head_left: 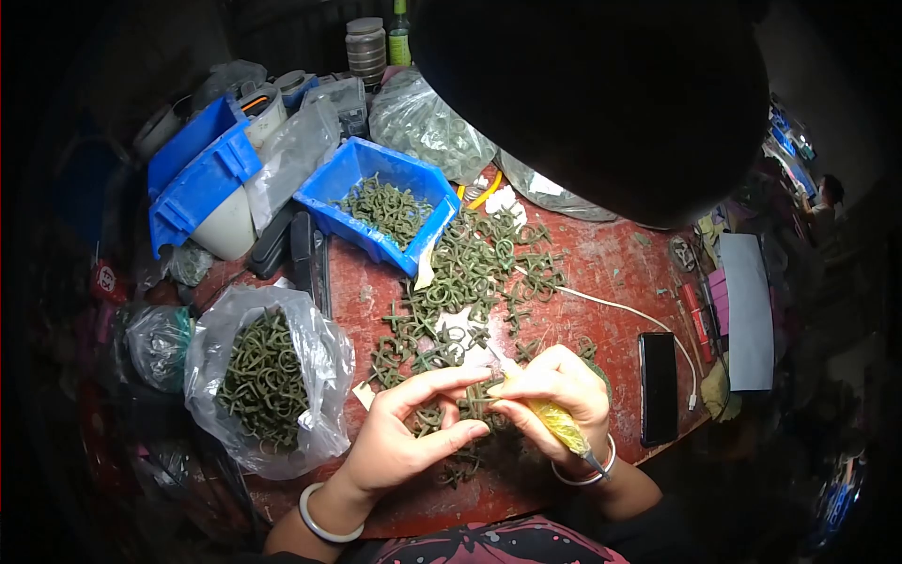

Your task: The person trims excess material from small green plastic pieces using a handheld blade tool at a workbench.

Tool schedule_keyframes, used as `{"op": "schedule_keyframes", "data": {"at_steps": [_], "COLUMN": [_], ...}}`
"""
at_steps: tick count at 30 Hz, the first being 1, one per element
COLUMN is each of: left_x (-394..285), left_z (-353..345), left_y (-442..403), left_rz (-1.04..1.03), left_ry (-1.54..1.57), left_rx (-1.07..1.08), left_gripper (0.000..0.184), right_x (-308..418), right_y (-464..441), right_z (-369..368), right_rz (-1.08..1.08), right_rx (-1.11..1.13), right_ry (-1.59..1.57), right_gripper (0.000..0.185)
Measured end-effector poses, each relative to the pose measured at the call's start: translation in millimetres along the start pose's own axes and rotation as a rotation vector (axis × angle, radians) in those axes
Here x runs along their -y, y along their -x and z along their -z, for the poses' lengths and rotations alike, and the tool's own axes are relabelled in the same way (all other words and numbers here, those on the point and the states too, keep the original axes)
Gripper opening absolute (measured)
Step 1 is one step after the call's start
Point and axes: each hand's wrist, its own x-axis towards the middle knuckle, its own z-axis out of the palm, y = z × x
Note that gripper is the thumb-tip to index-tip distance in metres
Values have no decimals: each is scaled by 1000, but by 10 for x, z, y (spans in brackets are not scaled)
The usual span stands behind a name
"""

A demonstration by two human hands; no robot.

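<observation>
My right hand (562, 390) is closed around a slim hand tool with a yellow-wrapped handle (556, 423). The tool's pale tip points up and away from me, and a dark end sticks out below my palm. My left hand (413, 428) is curled opposite, its thumb and fingers around a small dark-green piece (479, 402) that my right fingertips also meet. Fingers partly cover this piece. Just beyond both hands spreads a loose pile of similar green ring-and-cross pieces (470, 273), with more beneath my fingers.
A blue bin (413, 169) holds more green pieces behind the pile. At left stands an open plastic bag (324, 376) full of them. A black phone (659, 395) and a white cable (625, 315) lie at right. A large dark round shape (601, 94) overhangs the back.
</observation>
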Motion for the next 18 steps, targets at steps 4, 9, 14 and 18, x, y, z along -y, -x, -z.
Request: {"op": "schedule_keyframes", "data": {"at_steps": [4, 9, 14, 18], "left_x": [-60, -39, -56, -59], "left_z": [1, 9, 13, 17], "left_y": [41, 33, 31, 42], "left_rz": [5, 44, 60, 65], "left_ry": [-122, -23, -47, -66], "left_rx": [-15, -39, 12, 36], "left_gripper": [43, 40, 38, 38], "right_x": [-8, 16, -130, -107], "right_y": [-5, 88, 104, 65], "right_z": [52, 91, 140, 96], "right_rz": [-4, -233, -224, -183], "right_rx": [46, -59, 55, 87], "right_ry": [4, -452, -581, -499], "right_gripper": [22, 29, 16, 9]}}
